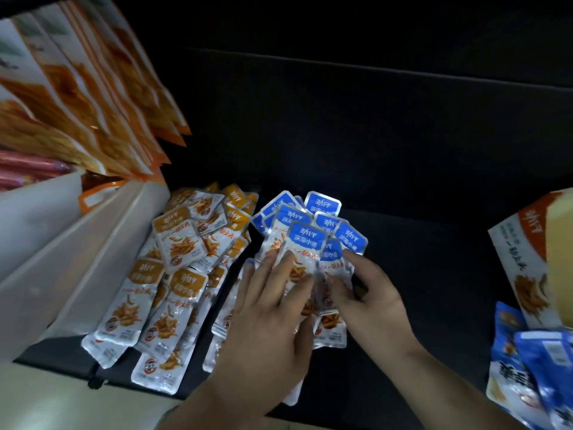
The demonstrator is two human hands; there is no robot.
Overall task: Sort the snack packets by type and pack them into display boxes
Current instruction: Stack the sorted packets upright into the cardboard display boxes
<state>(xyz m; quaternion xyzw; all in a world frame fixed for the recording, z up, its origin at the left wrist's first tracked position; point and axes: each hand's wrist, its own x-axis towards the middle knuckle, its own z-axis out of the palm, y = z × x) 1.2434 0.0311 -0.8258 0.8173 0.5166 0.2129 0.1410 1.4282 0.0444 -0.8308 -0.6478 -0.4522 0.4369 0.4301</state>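
Note:
A fan of small blue-topped snack packets [313,231] lies on the dark surface in the middle. My left hand [266,308] rests flat on top of them with straight fingers. My right hand [369,293] comes in from the right, and its fingers and thumb pinch the lower part of the blue packets. Left of them spreads a heap of several orange-topped packets [173,268] of the same kind. An orange and white display box [524,262] stands at the right edge.
White tray walls [74,243] rise at the left, with large orange bags [93,97] leaning behind them and pink packs [28,169] at the far left. Blue bags [533,367] lie at the bottom right. A pale table edge [62,401] runs along the bottom left.

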